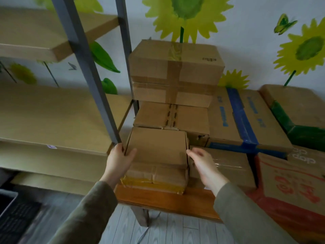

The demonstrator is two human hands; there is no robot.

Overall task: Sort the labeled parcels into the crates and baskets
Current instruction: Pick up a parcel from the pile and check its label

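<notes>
A small plain cardboard parcel (157, 146) lies on top of a flatter parcel with yellow tape (154, 179), at the front of a stack on a wooden table (167, 199). My left hand (119, 161) grips the small parcel's left edge, thumb on top. On the other side my right hand (202, 163) has its fingertips at the parcel's right edge; the hand is blurred, and whether it holds the parcel is unclear. Behind stand a stapled parcel (171, 115) and two taped boxes stacked high (175, 71).
A grey metal shelf post (95, 80) rises just left of the parcels, with wooden shelves (52, 111) beyond it. Boxes with blue tape (242, 117), green tape (297, 110) and red print (295, 184) crowd the right. A dark crate corner (10, 217) shows low left.
</notes>
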